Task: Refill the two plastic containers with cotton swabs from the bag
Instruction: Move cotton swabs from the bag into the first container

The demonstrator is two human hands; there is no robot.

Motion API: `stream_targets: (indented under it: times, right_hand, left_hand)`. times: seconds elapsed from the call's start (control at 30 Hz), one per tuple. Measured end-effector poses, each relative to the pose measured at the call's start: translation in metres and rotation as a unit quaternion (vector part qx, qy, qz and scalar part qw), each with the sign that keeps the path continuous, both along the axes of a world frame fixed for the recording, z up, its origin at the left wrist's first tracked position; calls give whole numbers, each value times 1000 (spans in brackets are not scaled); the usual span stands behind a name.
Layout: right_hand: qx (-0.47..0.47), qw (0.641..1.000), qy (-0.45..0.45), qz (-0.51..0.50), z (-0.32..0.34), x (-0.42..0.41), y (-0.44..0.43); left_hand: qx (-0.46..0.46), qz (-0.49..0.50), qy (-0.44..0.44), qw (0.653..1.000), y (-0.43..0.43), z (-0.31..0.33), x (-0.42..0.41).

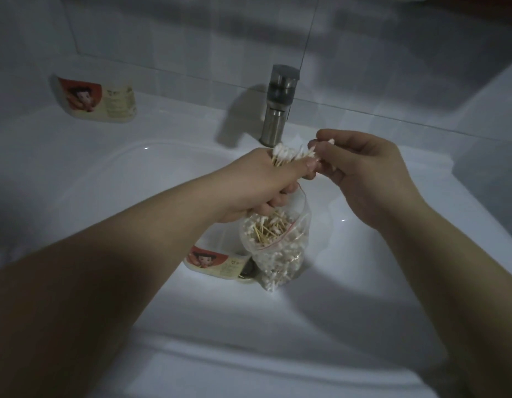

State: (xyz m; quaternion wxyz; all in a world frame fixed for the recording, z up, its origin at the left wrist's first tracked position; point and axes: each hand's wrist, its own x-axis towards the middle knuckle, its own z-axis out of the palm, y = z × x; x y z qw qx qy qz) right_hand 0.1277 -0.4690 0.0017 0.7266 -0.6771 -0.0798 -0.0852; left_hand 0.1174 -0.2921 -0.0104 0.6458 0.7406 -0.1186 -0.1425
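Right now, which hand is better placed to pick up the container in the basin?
Likely the right hand: it pinches only a swab, while the left hand grips both the swab bundle and the bag above that container.

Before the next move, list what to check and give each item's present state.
1. Grip: the left hand grips the swab bundle: ok.
2. Bag: the left hand also holds the bag by its rim, mouth open: ok.
3. Pick: the right hand pinches a swab: ok.
4. The near container in the sink is open to receive: cannot tell; forearm and bag hide part.
5. The far container is at hand: not ok; it sits on the counter, away from both hands.
6. The faucet is off: ok, no stream shows.
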Motion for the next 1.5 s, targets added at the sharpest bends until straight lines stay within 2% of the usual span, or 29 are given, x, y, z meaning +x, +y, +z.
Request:
stream_targets:
  times: [0.1,0.2,0.4,0.5,0.6,0.73,0.93,1.1,1.17,1.27,1.37,1.43,1.5]
  right_hand:
    - [-67,997,-16,-16,-3,-2,3]
    - [-133,990,-40,21,-7,-6,9]
    - [-150,981,-23,117,-2,-9,4]
    - [-181,976,-29,116,-2,-8,0]
    - [-232,968,-40,89,-2,-11,4]
    - [-392,915,-46,85,-4,-19,11]
    - [-412,906,-56,82,-10,-22,20]
    - [-454,883,-50,105,-4,-22,15]
    - [-438,892,-52,101,-2,-21,13]
    - [-396,915,-54,52,-2,-17,10]
    - [-389,919,-59,34,-1,-18,11]
    - [-383,921,-60,32,-1,-20,14]
    - [-384,921,-61,32,-2,-20,14]
  left_hand:
    - [14,-5,-1,1000,-1,-2,-1]
    - [6,8,6,1000,-2,-4,-1]
    - [-38,1,27,999,-4,-2,-3]
    - [-108,31,40,993,-9,1,-4]
    - [-211,95,37,972,-10,5,0]
    - [-303,123,36,944,-8,9,3]
    - [-382,118,61,915,-12,8,3]
    - [-376,198,37,904,-8,4,10]
    - [-366,231,35,901,-4,3,13]
    - [-277,248,0,928,-3,3,12]
    - [-153,201,-60,966,-6,0,6]
    - [-83,180,-98,975,-7,-3,4]
    - [-51,174,-117,976,-8,-5,4]
